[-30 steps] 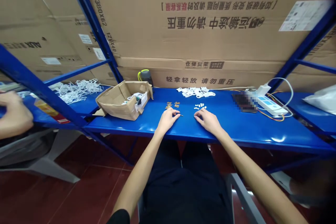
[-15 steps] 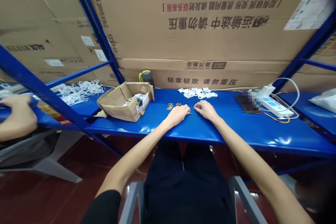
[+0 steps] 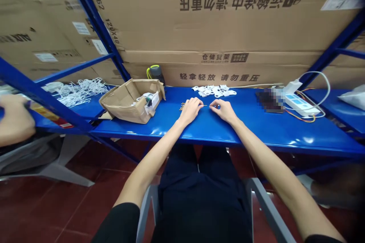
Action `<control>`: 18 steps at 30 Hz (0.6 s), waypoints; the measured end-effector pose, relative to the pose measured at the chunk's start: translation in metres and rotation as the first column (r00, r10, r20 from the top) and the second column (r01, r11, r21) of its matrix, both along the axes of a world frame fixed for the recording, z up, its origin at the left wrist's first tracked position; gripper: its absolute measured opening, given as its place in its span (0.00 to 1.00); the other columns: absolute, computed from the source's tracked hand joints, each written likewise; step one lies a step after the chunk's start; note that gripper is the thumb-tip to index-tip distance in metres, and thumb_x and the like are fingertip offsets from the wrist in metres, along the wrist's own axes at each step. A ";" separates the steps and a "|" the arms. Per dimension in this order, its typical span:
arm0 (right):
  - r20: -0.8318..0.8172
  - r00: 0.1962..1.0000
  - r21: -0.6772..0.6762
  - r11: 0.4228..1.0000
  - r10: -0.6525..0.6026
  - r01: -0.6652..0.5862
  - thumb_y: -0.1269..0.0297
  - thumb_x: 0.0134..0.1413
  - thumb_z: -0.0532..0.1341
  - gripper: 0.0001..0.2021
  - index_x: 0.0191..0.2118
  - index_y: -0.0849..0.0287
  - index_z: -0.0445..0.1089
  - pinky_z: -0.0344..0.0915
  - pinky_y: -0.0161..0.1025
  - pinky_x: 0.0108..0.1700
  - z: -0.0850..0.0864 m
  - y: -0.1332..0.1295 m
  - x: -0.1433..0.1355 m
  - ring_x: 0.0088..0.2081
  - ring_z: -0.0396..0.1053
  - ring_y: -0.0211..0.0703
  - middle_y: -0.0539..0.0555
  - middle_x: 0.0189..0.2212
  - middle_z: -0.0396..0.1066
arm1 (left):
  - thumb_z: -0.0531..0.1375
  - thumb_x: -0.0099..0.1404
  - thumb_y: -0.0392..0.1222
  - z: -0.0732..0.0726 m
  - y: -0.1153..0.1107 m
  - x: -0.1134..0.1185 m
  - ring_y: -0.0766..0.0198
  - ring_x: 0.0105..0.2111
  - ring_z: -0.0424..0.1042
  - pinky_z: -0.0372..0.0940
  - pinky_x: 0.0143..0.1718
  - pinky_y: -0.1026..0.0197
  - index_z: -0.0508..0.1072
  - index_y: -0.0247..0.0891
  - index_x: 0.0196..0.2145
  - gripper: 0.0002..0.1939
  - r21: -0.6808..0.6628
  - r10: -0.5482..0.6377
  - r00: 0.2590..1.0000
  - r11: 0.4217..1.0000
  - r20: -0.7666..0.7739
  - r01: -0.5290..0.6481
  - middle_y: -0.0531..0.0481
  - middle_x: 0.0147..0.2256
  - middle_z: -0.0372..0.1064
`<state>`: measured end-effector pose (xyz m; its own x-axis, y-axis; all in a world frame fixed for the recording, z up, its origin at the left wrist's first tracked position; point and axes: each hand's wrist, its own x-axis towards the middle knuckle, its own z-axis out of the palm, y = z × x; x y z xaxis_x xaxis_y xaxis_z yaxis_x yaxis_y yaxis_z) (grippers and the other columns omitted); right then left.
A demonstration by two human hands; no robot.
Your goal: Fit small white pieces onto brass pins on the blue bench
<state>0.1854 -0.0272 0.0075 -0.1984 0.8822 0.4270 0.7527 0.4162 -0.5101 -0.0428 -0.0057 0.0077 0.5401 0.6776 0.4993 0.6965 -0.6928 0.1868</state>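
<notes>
My left hand [image 3: 192, 109] is over the blue table [image 3: 159, 126], its thumb and finger pinched on a small thin brass-coloured piece [image 3: 204, 105] that points right. Facing it across a short gap, my right hand [image 3: 223, 110] has thumb and forefinger brought together; whatever lies between those fingertips is too small to make out. Several small brass-coloured pieces [image 3: 181, 106] lie just left of my left hand, partly hidden by it. Beyond both hands, a group of white plastic parts [image 3: 213, 91] is spread on the table.
An open cardboard box [image 3: 122, 111] stands left, with a dark bottle [image 3: 156, 73] behind it. At right are a blurred dark object [image 3: 269, 100] and a white power strip [image 3: 302, 105] with cables. Another person's arm [image 3: 14, 119] is at far left, near white cords [image 3: 80, 93].
The view has tilted down, so the scene sits higher. My fingertips are raised, and the thin piece in my left hand now points level toward my right hand.
</notes>
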 end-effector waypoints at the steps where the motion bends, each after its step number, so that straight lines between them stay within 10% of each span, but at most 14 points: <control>1: -0.022 1.000 0.000 1.000 0.011 -0.011 0.66 0.63 0.64 0.09 0.45 0.58 0.81 0.70 0.40 0.47 0.001 -0.001 -0.001 0.39 0.75 0.45 0.54 0.41 0.83 | 0.53 0.82 0.44 0.001 0.000 0.000 0.53 0.51 0.70 0.59 0.53 0.52 0.74 0.39 0.48 0.11 -0.006 -0.005 1.000 1.000 0.010 0.005 0.46 0.51 0.77; 18: -0.352 0.925 0.039 0.990 0.144 -0.139 0.56 0.63 0.67 0.13 0.42 0.60 0.84 0.69 0.41 0.46 0.000 -0.003 -0.005 0.42 0.78 0.46 0.56 0.41 0.84 | 0.51 0.84 0.47 -0.001 -0.002 -0.001 0.57 0.50 0.71 0.59 0.54 0.55 0.75 0.39 0.48 0.15 -0.106 -0.076 0.982 0.990 0.170 0.095 0.49 0.49 0.77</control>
<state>0.1802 -0.0304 0.0072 -0.1545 0.8498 0.5040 0.4579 0.5136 -0.7256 -0.0435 -0.0076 0.0065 0.5146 0.6899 0.5092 0.5888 -0.7160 0.3751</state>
